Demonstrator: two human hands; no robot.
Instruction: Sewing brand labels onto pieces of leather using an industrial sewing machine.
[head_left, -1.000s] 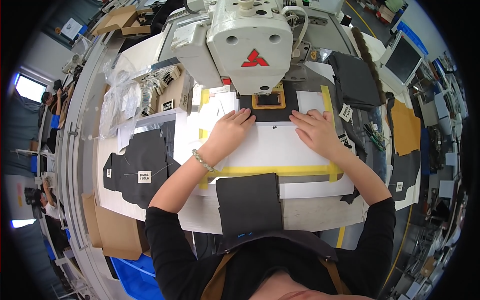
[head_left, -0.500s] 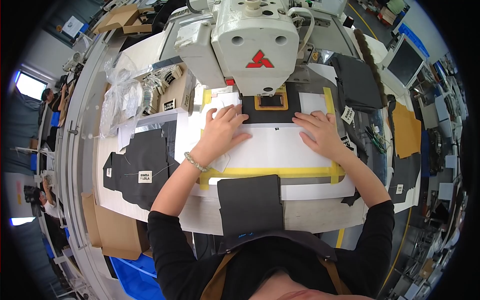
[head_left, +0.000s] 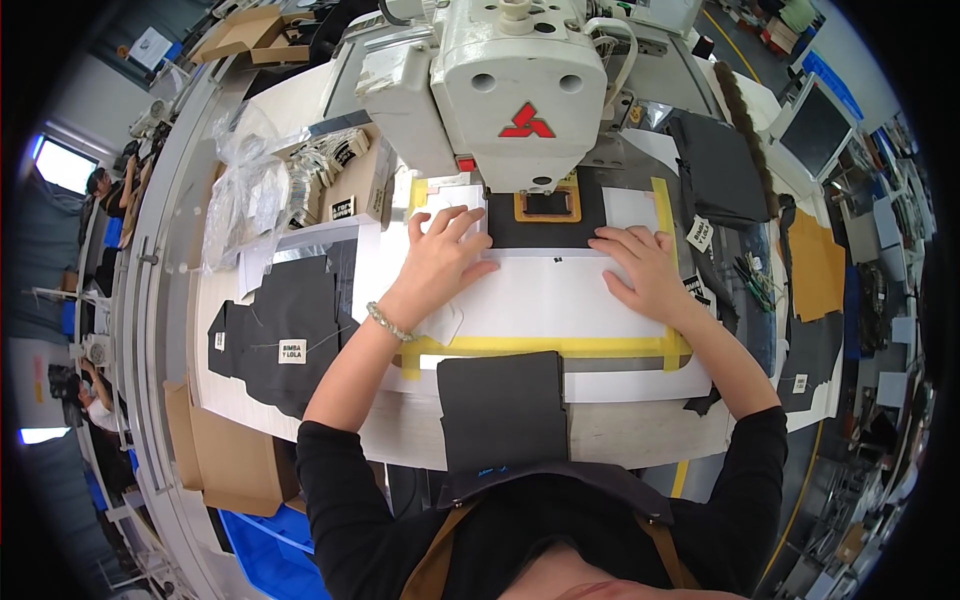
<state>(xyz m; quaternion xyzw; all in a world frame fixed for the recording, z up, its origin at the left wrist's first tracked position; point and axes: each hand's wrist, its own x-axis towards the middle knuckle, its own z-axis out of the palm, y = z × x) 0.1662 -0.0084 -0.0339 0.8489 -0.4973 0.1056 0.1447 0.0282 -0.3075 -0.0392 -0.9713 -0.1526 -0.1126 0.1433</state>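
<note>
A white industrial sewing machine (head_left: 515,110) stands ahead of me, its head over an orange frame (head_left: 572,210) that lies on a dark grey piece (head_left: 545,236). Around that piece lie white paper (head_left: 550,300) and yellow tape (head_left: 540,348). My left hand (head_left: 440,265) is open on the paper at the dark piece's left, fingers spread and bent. My right hand (head_left: 645,280) is open, fingertips resting by the piece's right lower corner. A stack of dark pieces (head_left: 500,405) lies at the table's near edge.
A box of labels (head_left: 355,180) and crumpled plastic (head_left: 240,190) are at left, above labelled dark pieces (head_left: 270,370). At right lie dark fabric (head_left: 720,160), scissors (head_left: 755,280), a tan sheet (head_left: 815,260) and a monitor (head_left: 810,135). Co-workers (head_left: 110,200) are at far left.
My left hand has drawn back leftward from the dark piece, its fingers spreading and bending. My right hand stays beside it. The whole view has shifted slightly.
</note>
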